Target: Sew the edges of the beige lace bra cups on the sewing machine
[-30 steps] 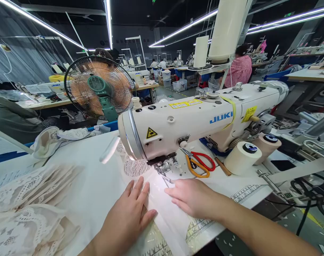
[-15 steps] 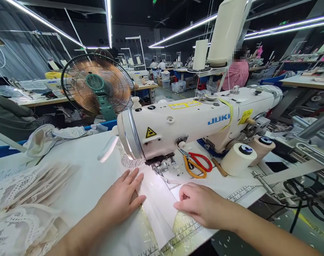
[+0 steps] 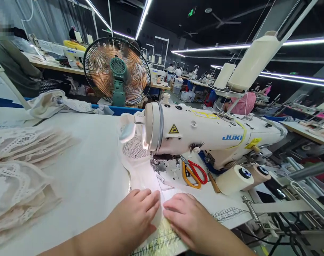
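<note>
A white fabric piece with a lace panel runs from beside the needle area of the white JUKI sewing machine toward me. On its near end lies my left hand, fingers bent and pressed together on the cloth. My right hand is close beside it, fingertips curled in at the fabric's right edge. The fingers hide the part of the cloth between them. Scissors with one orange and one red handle rest on the machine bed, just right of the presser foot.
Lace-trimmed beige pieces are piled at the left. Thread cones and a wooden-handled tool sit at the right. A printed ruler runs along the table's front. Behind the table stands a fan; a metal frame is at right.
My left hand has gone from flat with fingers spread to bent fingers, nearer the table's front. My right hand has come in beside it. The camera view has shifted and tilted.
</note>
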### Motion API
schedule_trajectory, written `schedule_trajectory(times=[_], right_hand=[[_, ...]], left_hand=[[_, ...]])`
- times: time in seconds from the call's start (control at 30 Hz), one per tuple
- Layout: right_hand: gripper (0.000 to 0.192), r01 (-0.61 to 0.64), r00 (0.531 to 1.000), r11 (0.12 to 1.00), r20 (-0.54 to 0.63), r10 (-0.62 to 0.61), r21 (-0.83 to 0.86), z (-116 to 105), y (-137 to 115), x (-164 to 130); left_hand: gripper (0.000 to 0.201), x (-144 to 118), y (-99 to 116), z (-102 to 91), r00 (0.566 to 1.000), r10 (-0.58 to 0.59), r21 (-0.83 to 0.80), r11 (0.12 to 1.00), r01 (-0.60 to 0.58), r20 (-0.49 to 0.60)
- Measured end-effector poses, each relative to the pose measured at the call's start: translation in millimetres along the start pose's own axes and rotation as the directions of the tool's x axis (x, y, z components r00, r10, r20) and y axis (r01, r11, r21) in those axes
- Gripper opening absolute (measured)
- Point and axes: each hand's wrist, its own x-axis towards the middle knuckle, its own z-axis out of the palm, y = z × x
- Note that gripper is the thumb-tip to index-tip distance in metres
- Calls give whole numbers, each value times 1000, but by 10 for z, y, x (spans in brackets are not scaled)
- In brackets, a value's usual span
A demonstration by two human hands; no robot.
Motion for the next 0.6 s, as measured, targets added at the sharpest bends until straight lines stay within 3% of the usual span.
schedule_trajectory(times=[0.17,0.6], right_hand=[[21,75,991,997,-105,-77,-22,54,10,-33],[22,75,997,992,-28,-78,-99,45,79,190]], left_hand=[[38,-77,-119,-10,989,98,18,995,-97,-114],[19,-36,-361,-51,942,229,73,973,-217,-245]])
